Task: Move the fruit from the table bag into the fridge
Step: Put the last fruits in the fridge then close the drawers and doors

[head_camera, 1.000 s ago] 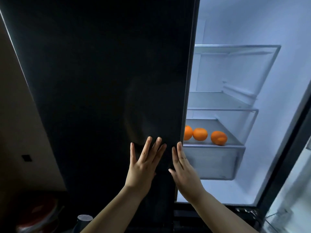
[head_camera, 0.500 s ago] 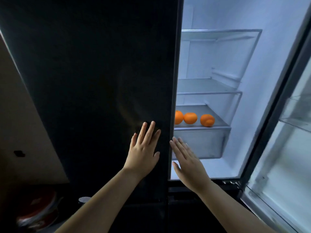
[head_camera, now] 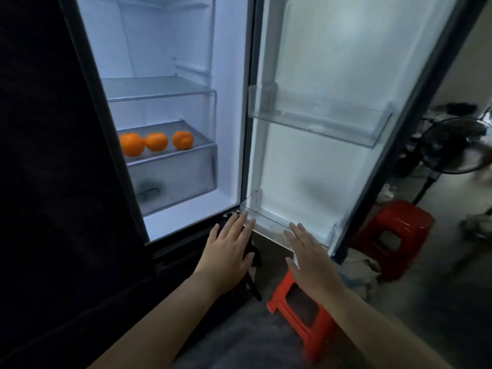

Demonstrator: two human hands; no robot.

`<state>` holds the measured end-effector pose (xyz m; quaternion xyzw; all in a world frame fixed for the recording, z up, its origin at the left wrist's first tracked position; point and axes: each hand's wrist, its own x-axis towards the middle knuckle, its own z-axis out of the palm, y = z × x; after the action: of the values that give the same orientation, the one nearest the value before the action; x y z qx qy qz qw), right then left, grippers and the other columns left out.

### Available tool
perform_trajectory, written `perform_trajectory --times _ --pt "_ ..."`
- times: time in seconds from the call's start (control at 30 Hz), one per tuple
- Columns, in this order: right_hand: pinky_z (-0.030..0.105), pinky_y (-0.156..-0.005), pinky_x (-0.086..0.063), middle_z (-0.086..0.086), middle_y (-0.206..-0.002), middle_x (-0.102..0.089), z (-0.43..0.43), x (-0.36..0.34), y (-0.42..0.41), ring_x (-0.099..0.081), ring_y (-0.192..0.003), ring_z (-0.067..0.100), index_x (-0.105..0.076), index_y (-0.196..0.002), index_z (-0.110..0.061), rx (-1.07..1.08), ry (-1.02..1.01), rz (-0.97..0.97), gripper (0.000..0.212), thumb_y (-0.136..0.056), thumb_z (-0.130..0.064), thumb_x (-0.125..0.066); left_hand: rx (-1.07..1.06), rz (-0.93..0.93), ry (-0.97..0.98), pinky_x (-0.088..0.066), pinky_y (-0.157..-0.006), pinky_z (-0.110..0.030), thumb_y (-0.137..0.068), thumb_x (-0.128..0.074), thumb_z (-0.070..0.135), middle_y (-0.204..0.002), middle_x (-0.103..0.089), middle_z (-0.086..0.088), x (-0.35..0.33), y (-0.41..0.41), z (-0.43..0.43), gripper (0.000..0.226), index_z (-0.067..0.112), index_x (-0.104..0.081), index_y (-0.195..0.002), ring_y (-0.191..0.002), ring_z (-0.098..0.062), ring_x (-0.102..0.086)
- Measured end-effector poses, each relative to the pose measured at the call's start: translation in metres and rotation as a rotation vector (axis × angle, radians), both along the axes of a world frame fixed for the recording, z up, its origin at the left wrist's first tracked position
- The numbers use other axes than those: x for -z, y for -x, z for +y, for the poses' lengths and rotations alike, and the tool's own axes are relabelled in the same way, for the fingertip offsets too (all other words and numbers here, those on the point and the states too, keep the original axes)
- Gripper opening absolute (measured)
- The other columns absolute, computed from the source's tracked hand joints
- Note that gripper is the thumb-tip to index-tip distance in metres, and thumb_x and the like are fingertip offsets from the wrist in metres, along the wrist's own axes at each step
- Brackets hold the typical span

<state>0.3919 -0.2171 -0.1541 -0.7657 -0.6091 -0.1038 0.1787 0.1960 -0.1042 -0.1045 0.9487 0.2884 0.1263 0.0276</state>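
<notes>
three oranges [head_camera: 156, 141] are seen in a row on the lowest shelf [head_camera: 203, 141] of the fridge [head_camera: 229, 102], as before. the left grip [head_camera: 229, 251] and right grip [head_camera: 311, 259], held up at the edge of the dark left door [head_camera: 53, 155] half a second ago, are now found lower, by the foot of the open right door [head_camera: 332, 169]. both are spread, fingers straight, nothing held.

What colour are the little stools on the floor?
The stools are red, seen clearly in the head view.
</notes>
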Motion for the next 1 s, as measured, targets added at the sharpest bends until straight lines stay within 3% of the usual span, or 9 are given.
perform_trajectory --times 0.1,0.2,0.3,0.47,0.67,0.87,0.93,1.0 --pt "0.046 -0.108 -0.036 0.010 -0.148 -0.038 -0.048 -0.003 -0.033 -0.030 -0.139 0.026 -0.041 -0.139 -0.009 0.081 0.001 0.016 0.061 -0.082 -0.017 -0.063 0.103 0.038 -0.006 -0.005 -0.119 -0.043 -0.097 -0.035 0.044 -0.158 0.014 0.003 0.001 -0.043 -0.028 0.070 0.023 0.004 -0.151 -0.145 -0.016 0.011" --pt "0.040 -0.109 -0.035 0.010 -0.144 -0.043 -0.082 -0.001 -0.061 -0.037 -0.136 0.025 -0.044 -0.136 -0.010 0.136 -0.008 0.042 0.059 -0.082 -0.018 -0.064 0.172 0.069 0.019 -0.004 -0.119 -0.041 -0.097 -0.037 0.043 -0.158 0.015 0.002 0.006 -0.085 -0.051 0.071 0.023 0.005 -0.151 -0.145 -0.017 0.012" --pt "0.040 -0.110 -0.034 0.006 -0.149 -0.036 -0.095 0.006 -0.084 -0.030 -0.140 0.020 -0.039 -0.141 -0.012 0.112 0.014 0.065 0.056 -0.088 -0.021 -0.057 0.177 0.160 0.012 -0.001 -0.118 -0.044 -0.097 -0.034 0.045 -0.157 0.017 0.001 0.017 -0.123 -0.066 0.073 0.022 0.011 -0.149 -0.145 -0.019 0.015" --pt "0.029 -0.114 -0.012 0.000 -0.158 -0.014 -0.097 0.023 -0.113 -0.011 -0.145 0.016 -0.020 -0.149 -0.018 0.055 0.147 0.083 0.060 -0.096 -0.026 -0.047 0.137 0.297 0.040 0.002 -0.116 -0.047 -0.096 -0.035 0.043 -0.157 0.020 -0.003 0.042 -0.174 -0.082 0.075 0.021 0.014 -0.149 -0.144 -0.024 0.017" --pt "0.034 -0.117 -0.017 0.000 -0.158 -0.012 -0.081 0.041 -0.156 -0.008 -0.145 0.014 -0.015 -0.150 -0.017 -0.044 0.199 0.112 0.063 -0.096 -0.026 -0.046 0.046 0.361 0.100 -0.001 -0.118 -0.047 -0.096 -0.037 0.038 -0.158 0.016 -0.005 0.073 -0.210 -0.084 0.074 0.019 0.011 -0.150 -0.144 -0.024 0.017" --pt "0.033 -0.118 -0.003 -0.004 -0.156 0.006 -0.070 0.054 -0.167 0.010 -0.145 0.014 -0.007 -0.150 -0.017 -0.100 0.213 0.102 0.067 -0.096 -0.022 -0.045 -0.012 0.342 0.141 -0.002 -0.118 -0.045 -0.095 -0.044 0.034 -0.157 0.019 -0.001 0.091 -0.216 -0.082 0.079 0.022 0.013 -0.149 -0.144 -0.022 0.018" --pt "0.030 -0.116 -0.001 -0.002 -0.157 0.004 -0.070 0.059 -0.164 0.010 -0.144 0.014 -0.007 -0.151 -0.016 -0.090 0.181 0.114 0.069 -0.095 -0.020 -0.047 -0.023 0.321 0.149 -0.004 -0.119 -0.044 -0.095 -0.043 0.035 -0.157 0.019 0.001 0.096 -0.217 -0.083 0.078 0.024 0.012 -0.149 -0.144 -0.021 0.016" --pt "0.033 -0.116 -0.010 0.002 -0.158 -0.007 -0.069 0.064 -0.160 0.003 -0.144 0.016 -0.014 -0.150 -0.014 -0.077 0.157 0.122 0.071 -0.091 -0.019 -0.052 -0.037 0.335 0.126 -0.004 -0.118 -0.045 -0.094 -0.043 0.040 -0.157 0.020 0.001 0.100 -0.217 -0.083 0.080 0.023 0.013 -0.149 -0.145 -0.022 0.015"
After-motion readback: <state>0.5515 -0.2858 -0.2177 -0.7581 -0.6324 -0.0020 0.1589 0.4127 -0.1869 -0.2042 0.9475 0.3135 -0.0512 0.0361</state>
